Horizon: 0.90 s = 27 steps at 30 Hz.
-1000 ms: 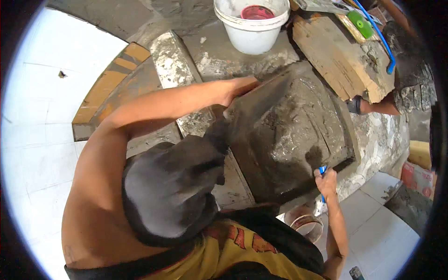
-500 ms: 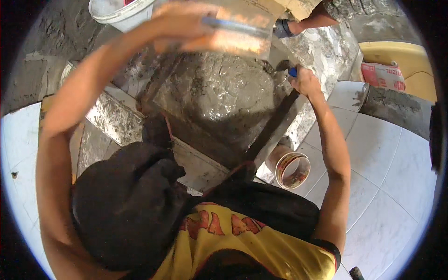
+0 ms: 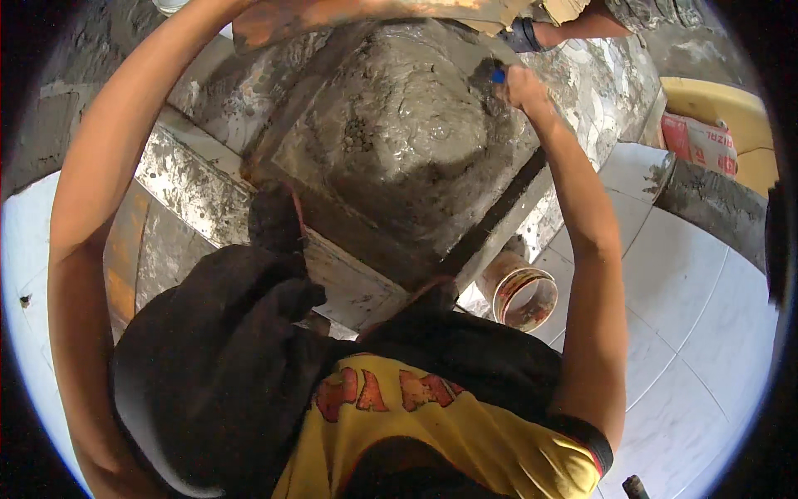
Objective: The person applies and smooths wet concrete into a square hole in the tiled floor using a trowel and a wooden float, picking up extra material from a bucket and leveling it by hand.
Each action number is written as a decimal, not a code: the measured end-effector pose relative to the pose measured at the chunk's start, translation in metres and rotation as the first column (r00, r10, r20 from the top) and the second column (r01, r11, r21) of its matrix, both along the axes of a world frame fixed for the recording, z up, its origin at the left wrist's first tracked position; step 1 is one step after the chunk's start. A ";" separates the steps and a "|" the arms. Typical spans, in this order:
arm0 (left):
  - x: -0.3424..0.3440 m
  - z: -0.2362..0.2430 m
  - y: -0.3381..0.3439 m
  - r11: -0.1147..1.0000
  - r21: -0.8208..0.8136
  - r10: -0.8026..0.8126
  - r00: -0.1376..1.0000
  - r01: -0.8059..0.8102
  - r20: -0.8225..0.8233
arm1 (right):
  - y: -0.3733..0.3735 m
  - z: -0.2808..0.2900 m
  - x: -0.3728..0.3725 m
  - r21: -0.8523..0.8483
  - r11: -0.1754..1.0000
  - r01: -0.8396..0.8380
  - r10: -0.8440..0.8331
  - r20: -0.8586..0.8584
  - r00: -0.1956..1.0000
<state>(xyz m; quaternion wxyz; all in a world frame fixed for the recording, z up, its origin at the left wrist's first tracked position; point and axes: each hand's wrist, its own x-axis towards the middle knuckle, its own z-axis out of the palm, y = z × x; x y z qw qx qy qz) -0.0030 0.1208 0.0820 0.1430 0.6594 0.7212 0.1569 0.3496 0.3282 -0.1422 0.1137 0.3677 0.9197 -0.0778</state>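
Observation:
Wet grey mortar (image 3: 416, 116) fills a square form (image 3: 490, 241) below me. My right hand (image 3: 524, 91) grips a trowel with a blue handle (image 3: 499, 76); its dark blade lies at the mortar's upper right. My left hand (image 3: 241, 4) is at the top edge, mostly out of view, on a rust-stained flat board (image 3: 357, 17) held over the far side of the form. My legs in dark trousers (image 3: 208, 349) are at the lower left, one dark shoe beside the form.
A pale open pail (image 3: 524, 295) stands by the form's lower right. Another person's foot (image 3: 524, 35) is at the top right. A yellow tub (image 3: 748, 158) with a red-and-white bag (image 3: 694, 141) is at the right. White tiles (image 3: 665, 291) lie on both sides; a white bucket (image 3: 170, 7) peeks in at top.
My left hand has lifted from the form's left edge to the board, now farther up. My right hand and trowel have moved up to the far right of the mortar. The view has shifted.

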 end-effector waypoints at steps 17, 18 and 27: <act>-0.013 -0.014 -0.039 0.999 -0.053 -0.008 0.993 0.002 -0.121 | -0.005 0.034 0.046 0.027 0.999 0.035 -0.037 0.090 0.995; -0.014 -0.019 -0.038 0.998 -0.062 -0.004 0.994 -0.002 -0.105 | -0.004 0.033 0.048 0.056 0.998 -0.021 0.014 0.120 0.993; -0.021 -0.064 -0.052 0.980 0.049 -0.195 0.981 0.194 0.020 | 0.015 0.047 0.013 0.147 0.986 -0.083 0.045 0.241 0.969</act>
